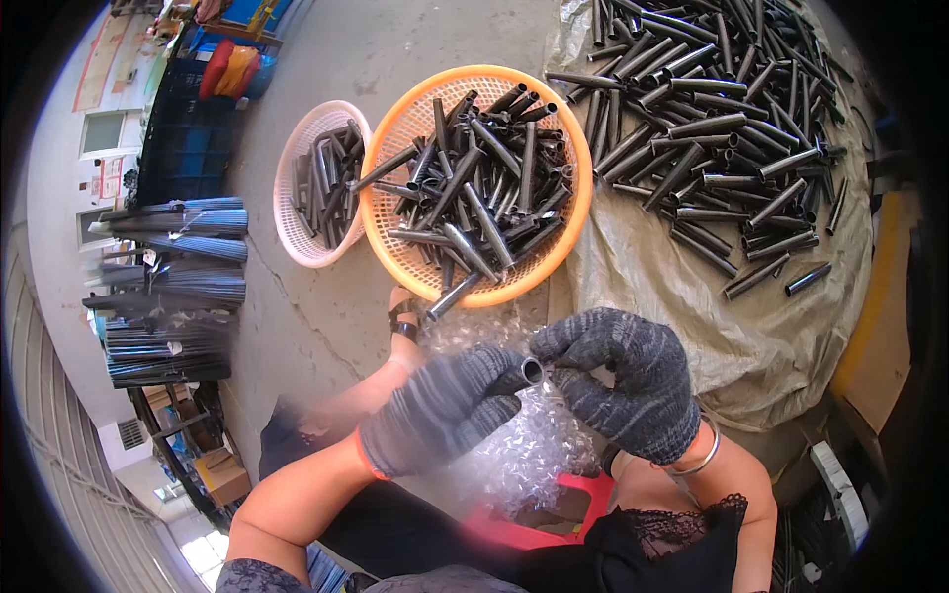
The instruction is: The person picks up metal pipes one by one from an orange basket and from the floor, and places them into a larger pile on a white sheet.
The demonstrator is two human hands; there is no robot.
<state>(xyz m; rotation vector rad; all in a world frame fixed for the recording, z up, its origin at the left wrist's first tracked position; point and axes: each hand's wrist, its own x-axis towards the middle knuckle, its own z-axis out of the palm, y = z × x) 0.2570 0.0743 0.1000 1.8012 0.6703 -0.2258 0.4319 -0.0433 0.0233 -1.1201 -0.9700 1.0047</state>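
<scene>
The left hand (435, 410), in a grey knit glove, grasps a short dark tube (533, 371) whose open end pokes out past the thumb and fingers, toward the right hand. The right hand (628, 381), gloved alike, has its thumb and forefinger curled toward each other just beside that open end — whether it pinches anything small, I cannot tell. A metal bangle (707, 457) circles the right wrist.

Beneath and between the hands lies a heap of clear, shiny scraps (529, 450), with part of a red plastic piece (595, 499) nearer the body. Straight beyond the hands stands an orange-rimmed basket (582, 198) piled with similar tubes; to its left, a smaller pink basket (284, 203) holds more. Beyond the right hand, a large loose pile of tubes (712, 138) lies on a crumpled sheet (633, 306) — well apart from the gloves.
</scene>
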